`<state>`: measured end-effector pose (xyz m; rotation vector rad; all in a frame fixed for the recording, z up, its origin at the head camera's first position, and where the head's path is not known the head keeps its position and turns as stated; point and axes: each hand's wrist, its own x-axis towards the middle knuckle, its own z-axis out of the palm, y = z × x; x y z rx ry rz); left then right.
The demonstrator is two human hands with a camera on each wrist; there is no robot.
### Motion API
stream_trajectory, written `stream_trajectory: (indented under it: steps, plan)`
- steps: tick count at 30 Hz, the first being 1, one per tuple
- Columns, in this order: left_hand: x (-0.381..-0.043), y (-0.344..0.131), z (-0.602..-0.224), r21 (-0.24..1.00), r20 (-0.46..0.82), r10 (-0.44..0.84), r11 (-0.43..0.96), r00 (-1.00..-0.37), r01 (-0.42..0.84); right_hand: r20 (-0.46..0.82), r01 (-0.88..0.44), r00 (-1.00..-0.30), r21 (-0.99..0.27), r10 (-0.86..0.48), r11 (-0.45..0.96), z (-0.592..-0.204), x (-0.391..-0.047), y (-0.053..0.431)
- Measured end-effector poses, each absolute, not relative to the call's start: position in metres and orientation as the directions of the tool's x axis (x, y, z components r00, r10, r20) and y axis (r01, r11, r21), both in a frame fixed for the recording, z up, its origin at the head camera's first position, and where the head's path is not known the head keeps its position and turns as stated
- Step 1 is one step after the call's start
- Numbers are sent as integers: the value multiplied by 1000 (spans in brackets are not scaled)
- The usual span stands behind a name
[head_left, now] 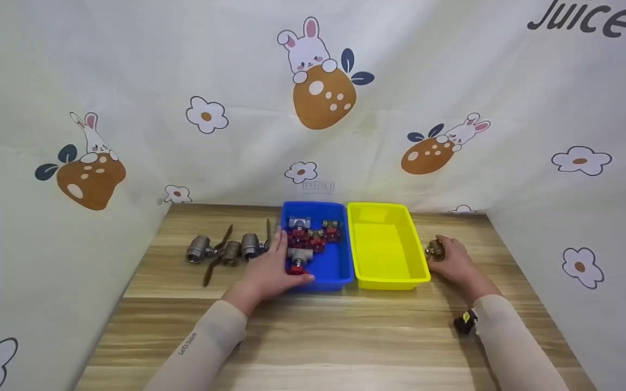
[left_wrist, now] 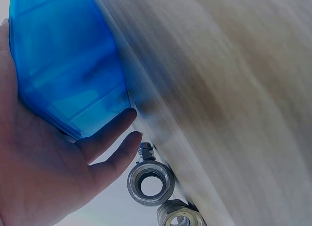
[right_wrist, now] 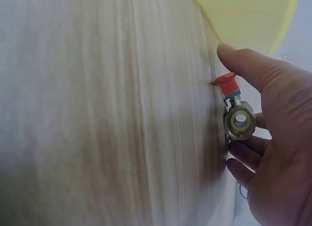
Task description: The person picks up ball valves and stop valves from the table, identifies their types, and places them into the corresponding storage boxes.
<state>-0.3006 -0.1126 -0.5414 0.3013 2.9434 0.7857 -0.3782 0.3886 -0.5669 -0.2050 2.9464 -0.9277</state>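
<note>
My left hand (head_left: 267, 271) rests at the near left corner of the blue bin (head_left: 330, 266), fingers along its outer wall and thumb by the front rim. In the left wrist view those fingers lie nearly straight beside the blue wall. Inside the bin are several valves with red handwheels, among them a grey valve (head_left: 301, 255). My right hand (head_left: 457, 266) is right of the yellow bin (head_left: 389, 283), its fingers curled round a small brass valve (right_wrist: 240, 120). The valve's red handle (right_wrist: 226, 83) points toward my thumb, close to the table surface.
Left of the blue bin lie grey ball valves with long levers (head_left: 199, 248) (head_left: 250, 245) and a brass valve (head_left: 231, 253). Both bins stand side by side near the cloth backdrop (head_left: 248, 174). A black wrist device (head_left: 464, 324) is at my right cuff.
</note>
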Motion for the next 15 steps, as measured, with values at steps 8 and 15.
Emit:
stream_trajectory:
  steps: [8, 15]
  plan:
    - [-301, -112, -541, 502, -27, 208, 849, -978, 167, -21, -83, -993, -582, -117, 809, -568, -379, 388]
    - [-300, -112, -541, 503, -18, 212, 846, -977, 174, -63, -27, -994, -626, -85, 780, -569, -381, 387]
